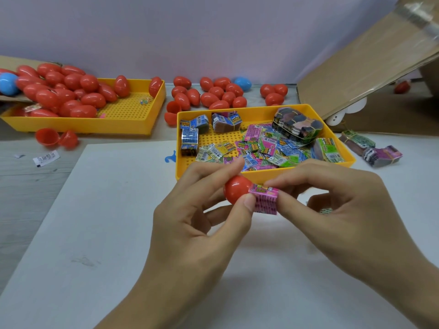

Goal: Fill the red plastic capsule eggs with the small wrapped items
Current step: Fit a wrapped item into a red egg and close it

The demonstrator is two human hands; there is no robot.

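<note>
At lower centre, the left hand grasps a red egg half while the right hand pinches a pink wrapped item at its mouth. Filling is midway: roughly thirty eggs crowd the upper-left tray, about twenty lie behind, and dozens of packets remain, probably.

A: What lies nearest?
B: Two hands over a sheet: left hand holds an egg half, right hand pinches a packet touching it.
A: Behind them?
B: A tray of packets. Far left, another tray heaped with eggs. Between them, loose eggs. Right, a cardboard box.
</note>
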